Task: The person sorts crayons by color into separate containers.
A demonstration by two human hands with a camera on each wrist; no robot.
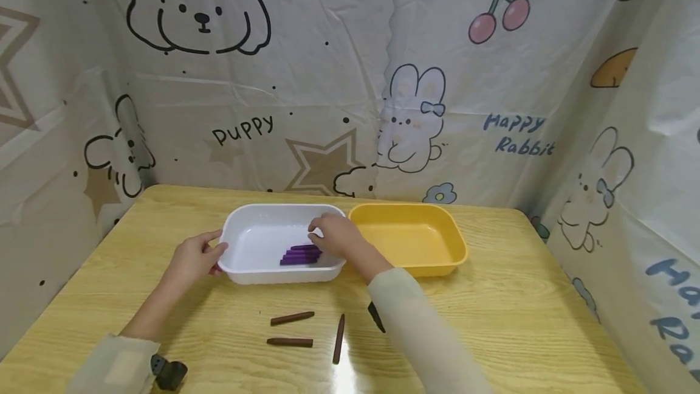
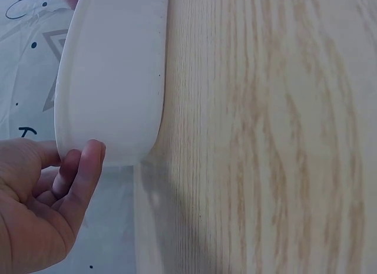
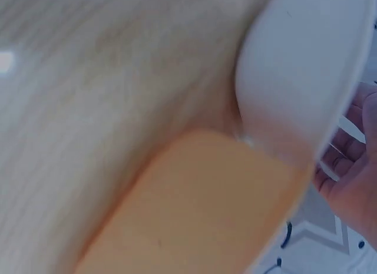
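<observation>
My left hand (image 1: 191, 258) pinches the left end of a white plastic tray (image 1: 251, 276); in the left wrist view its thumb and fingers (image 2: 88, 168) are at the tray's rim. Inside the tray, toward its right side, lie several purple crayons (image 1: 301, 255) side by side. Over the tray's right end is my right hand (image 1: 335, 236), just above the crayons, its fingers loosely bent and nothing visible between them. The right wrist view catches this hand (image 3: 353, 162) partly, beyond the tray's wall.
A yellow tray (image 1: 458, 254) stands right beside the white one, under my right forearm. Three brown crayons (image 1: 290, 342) lie on the wooden table (image 1: 229, 357) in front of the white tray. A printed cloth (image 1: 328, 90) hangs behind and at both sides.
</observation>
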